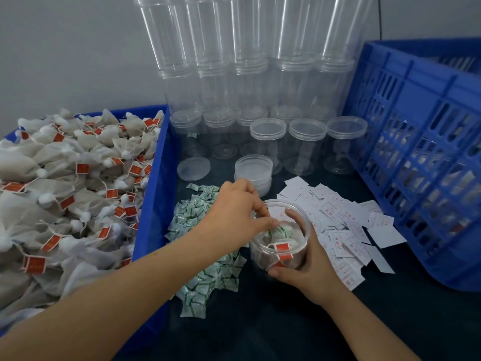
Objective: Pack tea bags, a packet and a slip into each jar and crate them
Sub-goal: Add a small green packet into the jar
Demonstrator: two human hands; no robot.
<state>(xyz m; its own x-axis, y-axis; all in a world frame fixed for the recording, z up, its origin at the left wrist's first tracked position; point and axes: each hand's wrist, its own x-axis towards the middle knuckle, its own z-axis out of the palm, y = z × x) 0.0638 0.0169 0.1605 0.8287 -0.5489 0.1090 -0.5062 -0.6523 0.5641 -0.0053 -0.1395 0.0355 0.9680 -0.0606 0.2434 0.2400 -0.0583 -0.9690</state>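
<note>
My right hand (307, 269) grips a clear open jar (282, 246) tilted toward me, with tea bags and their red tags inside. My left hand (236, 212) reaches over the jar's mouth, and its fingertips pinch a small green-and-white packet (279, 231) just inside the rim. A heap of the same packets (205, 256) lies on the dark table under my left wrist. White slips with red print (346, 225) are scattered to the right of the jar. A blue tray (153, 204) at the left holds a big pile of tea bags (65, 191).
Empty lidded jars (307, 144) stand behind the work spot, with tall stacks of clear jars (247, 61) against the wall. Loose lids (253, 170) lie beside them. A blue slatted crate (421, 157) fills the right side.
</note>
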